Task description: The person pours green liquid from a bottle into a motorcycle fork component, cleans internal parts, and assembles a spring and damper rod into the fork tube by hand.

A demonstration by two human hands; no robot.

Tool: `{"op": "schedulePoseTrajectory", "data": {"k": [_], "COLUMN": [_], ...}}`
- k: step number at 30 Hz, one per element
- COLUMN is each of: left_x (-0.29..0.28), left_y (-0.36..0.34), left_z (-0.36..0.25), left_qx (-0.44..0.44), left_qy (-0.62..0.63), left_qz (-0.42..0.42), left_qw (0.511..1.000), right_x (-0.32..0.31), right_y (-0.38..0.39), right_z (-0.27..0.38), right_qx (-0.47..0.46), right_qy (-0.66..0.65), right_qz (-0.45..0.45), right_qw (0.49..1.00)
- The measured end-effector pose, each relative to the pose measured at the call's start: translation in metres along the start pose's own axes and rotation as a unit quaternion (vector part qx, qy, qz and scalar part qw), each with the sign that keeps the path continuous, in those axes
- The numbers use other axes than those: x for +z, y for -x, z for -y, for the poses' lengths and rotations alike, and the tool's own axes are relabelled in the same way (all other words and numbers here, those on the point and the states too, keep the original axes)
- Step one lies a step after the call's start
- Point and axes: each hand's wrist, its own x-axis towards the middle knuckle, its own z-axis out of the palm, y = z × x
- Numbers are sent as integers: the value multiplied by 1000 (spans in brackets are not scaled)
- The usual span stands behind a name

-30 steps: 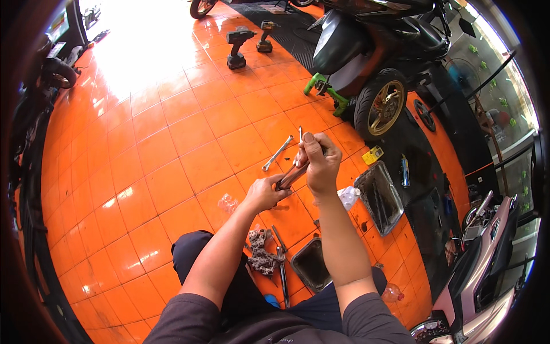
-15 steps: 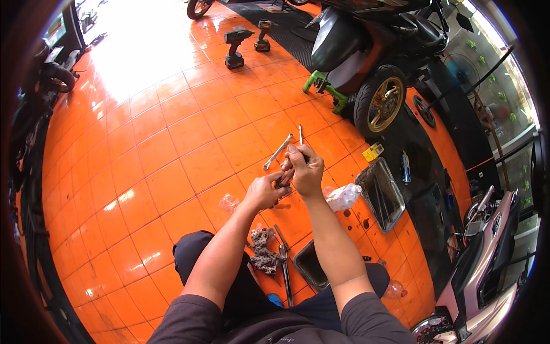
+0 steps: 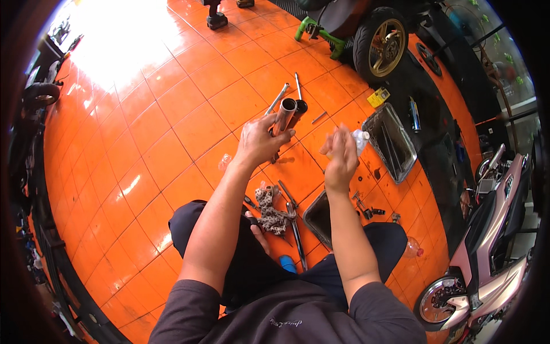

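My left hand (image 3: 258, 139) is closed around a hollow metal tube (image 3: 284, 116), its round open end facing up. A darker tube (image 3: 299, 109) with an open end stands right against it; whether my fingers reach around that one too is hidden. Off to the right, my right hand (image 3: 341, 156) has its fingers stretched out and slightly blurred, with nothing seen in it. It is nearest to a clear plastic bottle (image 3: 361, 140), which it partly covers. Beyond the tubes lie a wrench (image 3: 278, 97) and a thin metal rod (image 3: 298, 86) on the orange tiles.
A black tray (image 3: 393, 143) sits at the right, near a yellow box (image 3: 378, 97) and a spray can (image 3: 413, 114). By my legs are a spotted rag (image 3: 269, 212), long metal rods (image 3: 297, 235) and another dark tray (image 3: 318, 218). A motorcycle wheel (image 3: 381, 43) stands far right.
My hands, together half a second ago, have come apart. The right hand has moved right and opened, and the tubes' open ends now show above my left hand. The view has shifted downward.
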Motion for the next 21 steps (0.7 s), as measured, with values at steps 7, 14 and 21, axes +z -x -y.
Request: {"op": "schedulePoseTrajectory", "data": {"k": [7,14,21], "left_x": [-3,4,3], "left_y": [0,11,18], "left_z": [-11,-21,-19], "left_qx": [-25,-24,-45], "left_qy": [16,-26,-53], "left_qz": [-3,0,36], "left_qw": [1000,999,997], "right_x": [-98,-141,-129], "right_y": [185,220,212], "right_z": [-118,-155,-133], "right_qx": [440,449,494], "right_qy": [650,636,571], "right_qz": [321,390,353], "right_qw": [531,492,553]}}
